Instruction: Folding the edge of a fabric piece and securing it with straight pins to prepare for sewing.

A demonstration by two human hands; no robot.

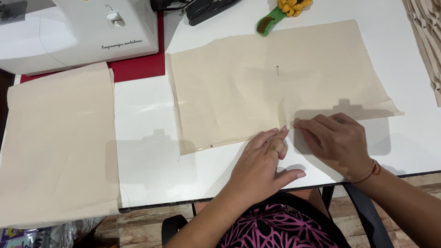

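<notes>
white table top (151, 115) fills our view, with wood flooring visible below its near edge. at centre lies a cream cloth panel (257, 78), flat, its long side running from 9 to 3 o'clock. our left hand (262, 160) rests palm down, its fingertips on the near edge of the panel at about 6 o'clock of the cloth. our right hand (337, 140) sits just beside it toward 3 o'clock, fingers curled, their tips pressing or pinching the same edge. the two hands nearly touch; whether the right fingertips grip the cloth or a pin we cannot tell.

a red-headed pin (278, 70) stands in the middle of the panel, and a second small red dot shows near the corner at 7 o'clock.

to work this edge well, we judge: keep the left hand flat as an anchor, keep both layers aligned at the edge, and smooth any crease outward before fixing.

edges and room: the near panel edge lies close to the table edge, so cloth could slip off toward 6 o'clock. a second cream cloth (59, 138) lies well apart at 9 o'clock, overhanging the table. a white sewing machine (78, 32) stands at 11 o'clock, a yellow and green pincushion (282, 11) at 12 o'clock, folded cloth (427, 41) at 2 o'clock. bare table shows between the two cloths.
</notes>
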